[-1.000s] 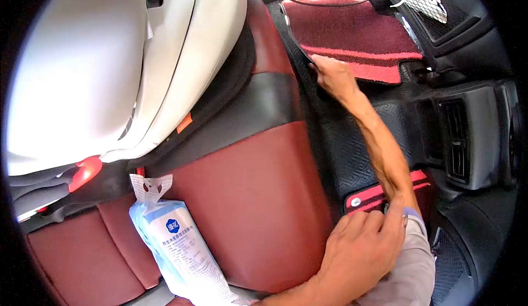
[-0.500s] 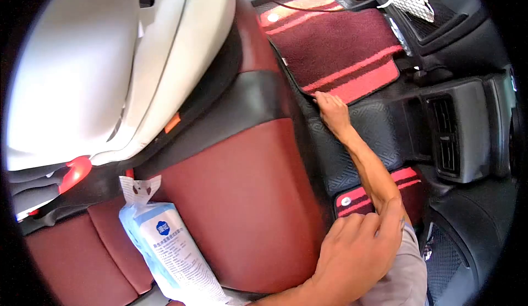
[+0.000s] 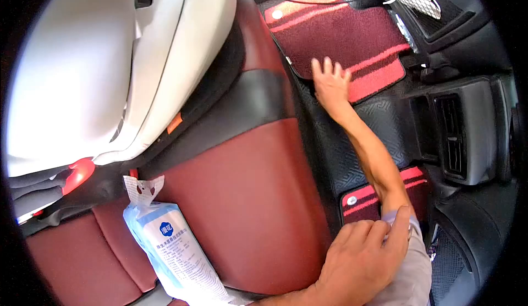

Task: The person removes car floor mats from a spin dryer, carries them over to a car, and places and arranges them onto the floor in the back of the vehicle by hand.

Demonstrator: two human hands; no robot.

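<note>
My right hand (image 3: 331, 86) is over the lower edge of a dark red floor mat (image 3: 341, 39) with coral stripes. Its fingers are spread and hold nothing; whether they touch the pile is unclear. Nearer to me, my left hand (image 3: 366, 256) is in front of the grey sleeve (image 3: 410, 273) of my right arm. Its fingers curl downward and the thumb sticks up. Their tips are hidden, so I cannot see what they grip. A second striped mat (image 3: 360, 201) shows partly behind my right forearm.
A red and black car seat (image 3: 247, 196) fills the middle. On it lie a blue and white plastic pack (image 3: 176, 245) and a large pale child seat (image 3: 71, 75). The console with air vents (image 3: 454, 133) stands at the right. A black cable (image 3: 308, 1) crosses above the far mat.
My right hand has let go of the mat's near corner and moved slightly up, its fingers now spread. The left hand has hardly moved. The view has shifted a little.
</note>
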